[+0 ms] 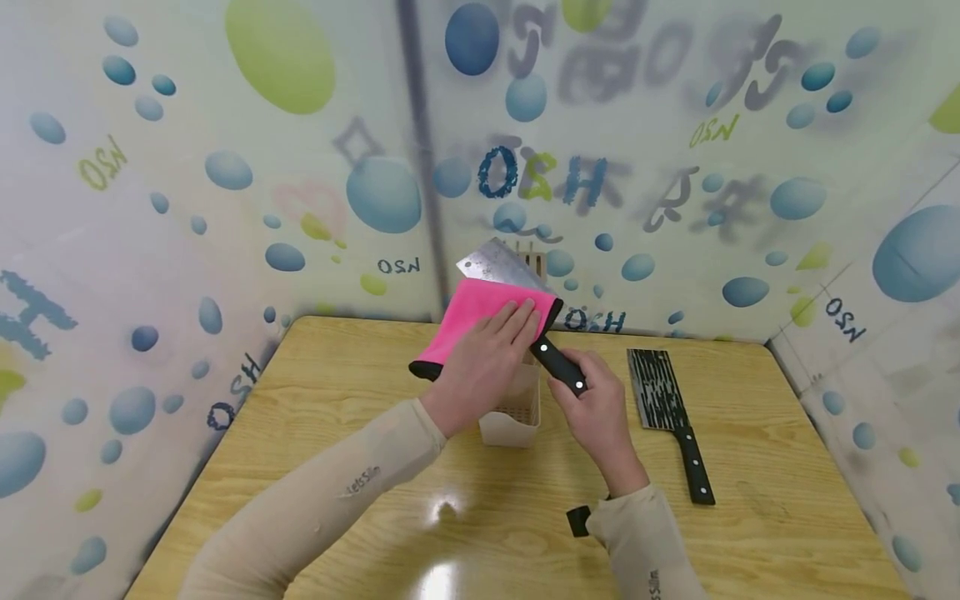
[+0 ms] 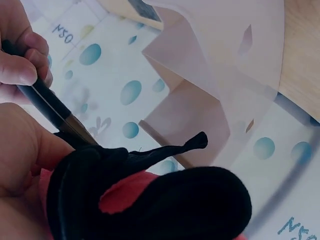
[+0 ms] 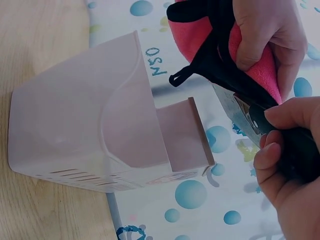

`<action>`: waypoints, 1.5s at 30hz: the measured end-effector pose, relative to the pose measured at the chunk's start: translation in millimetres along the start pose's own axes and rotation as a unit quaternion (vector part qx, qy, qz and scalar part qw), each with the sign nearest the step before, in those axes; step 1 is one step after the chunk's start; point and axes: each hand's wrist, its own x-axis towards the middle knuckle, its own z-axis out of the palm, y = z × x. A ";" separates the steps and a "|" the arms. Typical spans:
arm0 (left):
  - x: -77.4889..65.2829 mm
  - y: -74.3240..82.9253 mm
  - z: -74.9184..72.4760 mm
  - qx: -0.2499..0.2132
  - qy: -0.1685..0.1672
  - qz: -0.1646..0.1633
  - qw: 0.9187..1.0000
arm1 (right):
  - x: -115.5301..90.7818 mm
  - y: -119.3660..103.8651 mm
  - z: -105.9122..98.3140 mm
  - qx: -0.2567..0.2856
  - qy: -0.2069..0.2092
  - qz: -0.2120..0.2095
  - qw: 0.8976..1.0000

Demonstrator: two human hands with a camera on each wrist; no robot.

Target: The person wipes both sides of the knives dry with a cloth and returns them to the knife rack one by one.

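My right hand (image 1: 596, 404) grips the black riveted handle of a cleaver (image 1: 498, 262), held up over the table with its silver blade toward the upper left. A pink cloth (image 1: 467, 315) with black edging is folded over the blade, leaving its far part bare. My left hand (image 1: 483, 362) holds the cloth against the blade, fingers on top. From the right wrist view, the left thumb (image 3: 250, 52) presses the cloth from the other side. The blade's part under the cloth is hidden.
A pale plastic knife holder (image 1: 510, 432) stands on the wooden table (image 1: 360, 367) behind and below the hands. On the right lies a second cleaver (image 1: 663, 392) with a black-streaked blade. Patterned walls (image 1: 637, 208) enclose the table's back and sides.
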 end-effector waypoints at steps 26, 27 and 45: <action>6.8 -29.3 10.6 -0.014 -0.038 -0.037 0.998 | -4.3 4.3 -4.0 0.002 -0.001 -0.014 1.000; 6.9 -30.7 10.7 -0.012 -0.038 -0.037 0.999 | -4.5 4.5 -4.2 0.001 -0.002 -0.015 1.000; 19.9 -55.9 6.2 -0.039 -0.061 -0.059 0.996 | -4.3 9.6 -6.5 -0.010 -0.008 -0.050 0.999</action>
